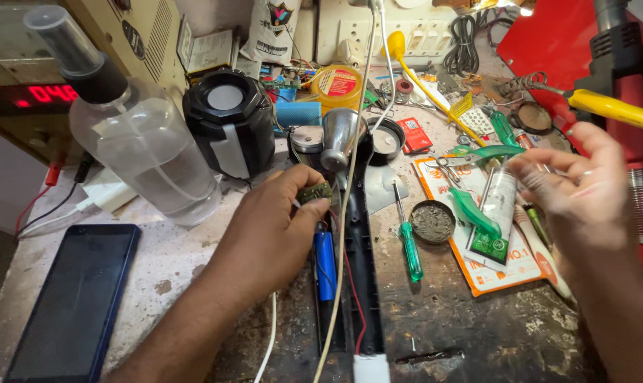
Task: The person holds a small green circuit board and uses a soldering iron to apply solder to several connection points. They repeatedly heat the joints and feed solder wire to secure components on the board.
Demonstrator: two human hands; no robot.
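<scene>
Even, fairly bright light from above. Soft shadows are cast on the surface (180, 262). Right hand (584, 191) motion-blurred; glare on bottle (144, 149); edges bowed.

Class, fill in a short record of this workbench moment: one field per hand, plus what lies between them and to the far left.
left hand: pinches a small green circuit board over an opened black torch body
right hand: raised, fingers spread; hold unclear
between hands: green-handled screwdriver, round tin
inside torch: blue battery cell
far left: dark phone, clear bottle
</scene>
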